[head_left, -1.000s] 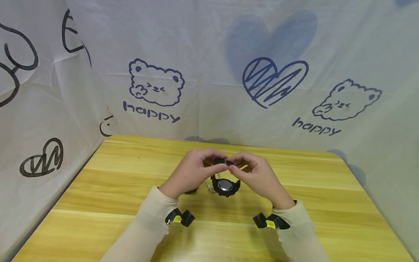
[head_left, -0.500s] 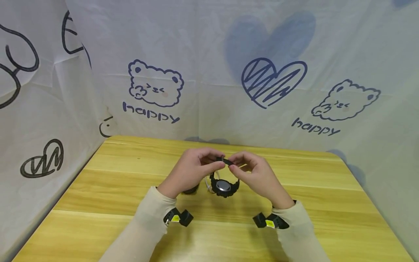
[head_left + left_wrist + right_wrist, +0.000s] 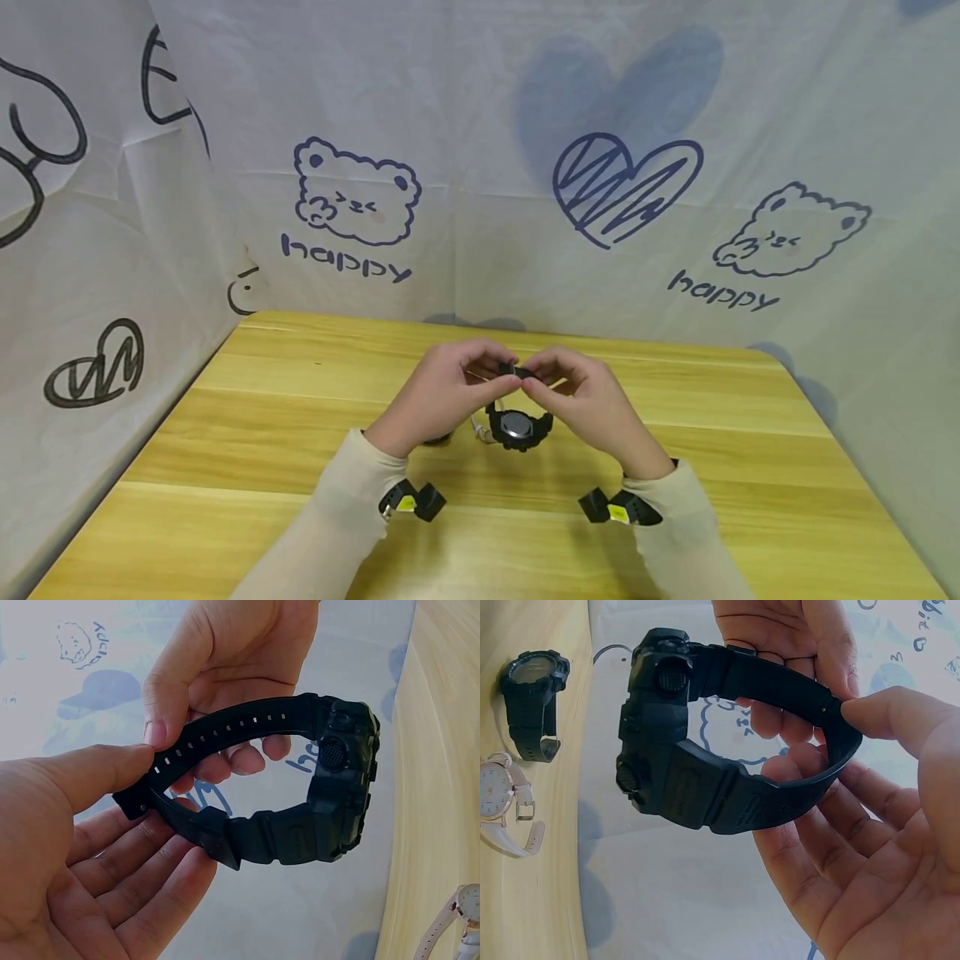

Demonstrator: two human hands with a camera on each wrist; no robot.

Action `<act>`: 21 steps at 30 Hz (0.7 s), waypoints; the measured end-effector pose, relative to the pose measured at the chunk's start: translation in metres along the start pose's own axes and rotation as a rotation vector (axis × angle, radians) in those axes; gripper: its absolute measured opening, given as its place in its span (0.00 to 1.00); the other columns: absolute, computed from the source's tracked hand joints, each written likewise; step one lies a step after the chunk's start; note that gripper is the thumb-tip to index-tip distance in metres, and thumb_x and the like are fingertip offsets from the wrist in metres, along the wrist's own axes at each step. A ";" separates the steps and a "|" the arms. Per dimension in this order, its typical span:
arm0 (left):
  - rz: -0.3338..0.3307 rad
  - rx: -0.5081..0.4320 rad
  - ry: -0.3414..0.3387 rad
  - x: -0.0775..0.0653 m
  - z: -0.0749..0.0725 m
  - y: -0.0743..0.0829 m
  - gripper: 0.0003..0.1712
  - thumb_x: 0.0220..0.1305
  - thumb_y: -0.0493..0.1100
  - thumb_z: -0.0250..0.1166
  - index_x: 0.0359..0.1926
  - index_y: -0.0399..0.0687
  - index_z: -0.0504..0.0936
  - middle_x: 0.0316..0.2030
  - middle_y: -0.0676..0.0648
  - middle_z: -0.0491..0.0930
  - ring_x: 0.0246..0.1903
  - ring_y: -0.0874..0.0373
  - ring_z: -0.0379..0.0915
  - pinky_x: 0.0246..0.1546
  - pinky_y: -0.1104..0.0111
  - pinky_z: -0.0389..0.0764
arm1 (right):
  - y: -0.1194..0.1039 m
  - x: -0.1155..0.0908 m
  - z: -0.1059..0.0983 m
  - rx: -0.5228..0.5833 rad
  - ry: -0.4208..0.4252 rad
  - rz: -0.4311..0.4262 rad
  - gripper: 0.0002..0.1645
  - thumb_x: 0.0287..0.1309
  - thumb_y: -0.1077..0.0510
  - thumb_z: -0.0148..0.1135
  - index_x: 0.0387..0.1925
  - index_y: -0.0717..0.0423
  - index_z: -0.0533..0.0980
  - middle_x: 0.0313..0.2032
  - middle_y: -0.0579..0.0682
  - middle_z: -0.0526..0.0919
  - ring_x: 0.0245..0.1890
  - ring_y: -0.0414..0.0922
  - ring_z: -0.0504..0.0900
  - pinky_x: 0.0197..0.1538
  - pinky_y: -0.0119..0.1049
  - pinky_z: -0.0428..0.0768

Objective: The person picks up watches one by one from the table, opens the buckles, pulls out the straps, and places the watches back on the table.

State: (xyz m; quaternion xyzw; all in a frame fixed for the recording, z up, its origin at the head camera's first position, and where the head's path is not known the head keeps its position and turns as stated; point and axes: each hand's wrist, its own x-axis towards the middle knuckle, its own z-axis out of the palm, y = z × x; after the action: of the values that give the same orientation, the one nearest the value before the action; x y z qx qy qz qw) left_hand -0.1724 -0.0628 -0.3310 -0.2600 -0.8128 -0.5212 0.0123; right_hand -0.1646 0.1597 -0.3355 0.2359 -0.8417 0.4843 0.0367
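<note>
A black digital-style watch [image 3: 517, 427] hangs above the table, its grey round face toward the head camera. My left hand [image 3: 442, 387] pinches the buckle end of its strap. With thumb and fingertips, my right hand [image 3: 588, 400] grips the strap right beside that. The left wrist view shows the row of holes in the black strap [image 3: 240, 720] and a keeper loop [image 3: 221, 836] on the other half. The two strap ends meet at my left thumb, forming a closed loop. My fingers partly hide the buckle, so how far the strap is threaded is unclear.
Another black watch [image 3: 536, 679] lies on the wooden table [image 3: 247, 408], mostly behind my left hand in the head view. Close to it lies a watch with a pale strap [image 3: 495, 791]. A printed cloth [image 3: 480, 267] hangs behind the table's far edge.
My left hand shifted slightly left, then back right against the right hand. The strap's joined ends and the hanging watch swayed a little with it. The right hand stayed nearly still.
</note>
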 end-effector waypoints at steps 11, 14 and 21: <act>-0.018 0.008 0.001 0.000 -0.003 0.001 0.15 0.69 0.49 0.71 0.53 0.52 0.87 0.44 0.56 0.87 0.42 0.64 0.83 0.47 0.64 0.84 | -0.003 0.000 -0.002 -0.005 0.017 0.016 0.08 0.69 0.55 0.67 0.47 0.50 0.83 0.40 0.44 0.87 0.41 0.43 0.85 0.41 0.40 0.86; -0.019 0.009 0.007 -0.001 -0.005 0.002 0.14 0.69 0.49 0.71 0.53 0.51 0.87 0.44 0.56 0.87 0.43 0.64 0.84 0.47 0.64 0.84 | -0.002 0.000 -0.002 0.016 0.022 0.013 0.07 0.69 0.56 0.68 0.46 0.51 0.83 0.39 0.46 0.87 0.40 0.43 0.85 0.40 0.38 0.86; -0.016 0.011 0.041 -0.001 -0.009 0.000 0.14 0.70 0.49 0.70 0.53 0.51 0.86 0.43 0.56 0.88 0.42 0.63 0.83 0.45 0.63 0.84 | 0.000 0.001 -0.004 0.072 0.031 0.026 0.09 0.70 0.57 0.67 0.47 0.56 0.83 0.36 0.50 0.86 0.34 0.45 0.84 0.37 0.35 0.85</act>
State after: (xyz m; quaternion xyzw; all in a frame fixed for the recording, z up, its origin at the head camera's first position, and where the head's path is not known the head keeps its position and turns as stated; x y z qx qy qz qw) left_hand -0.1736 -0.0713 -0.3272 -0.2427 -0.8172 -0.5221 0.0260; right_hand -0.1658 0.1626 -0.3330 0.2185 -0.8262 0.5182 0.0348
